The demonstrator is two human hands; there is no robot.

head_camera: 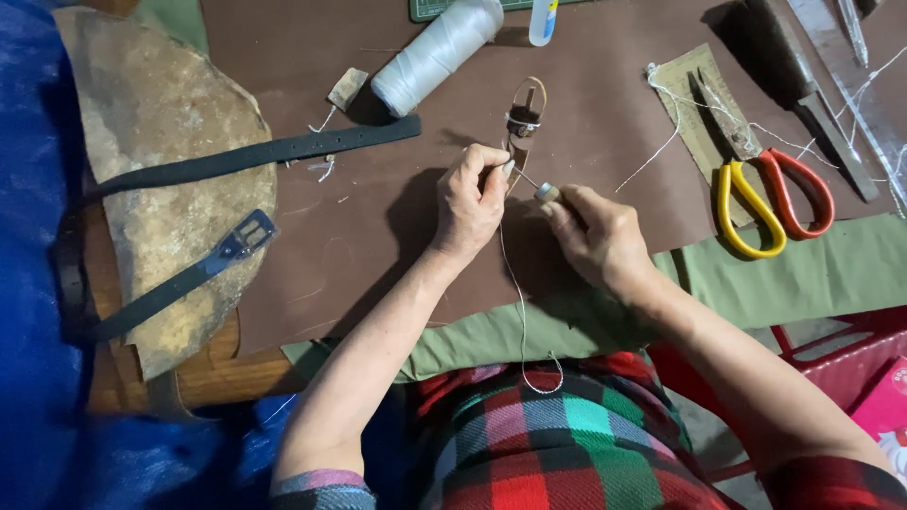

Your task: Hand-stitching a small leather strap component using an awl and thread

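My left hand (470,200) pinches the near end of a small brown leather strap (522,121) that lies on the brown leather sheet (378,217). My right hand (597,236) wears a metal thimble (547,193) on one fingertip and presses it against a needle (525,178) pointing into the strap. A white thread (520,302) hangs from the needle down to my lap.
A spool of white thread (435,52) lies at the back. A dark belt with a buckle (217,255) loops over a flat stone (161,170) on the left. Scissors with yellow and red handles (770,189), a knife and a ruler lie on the right.
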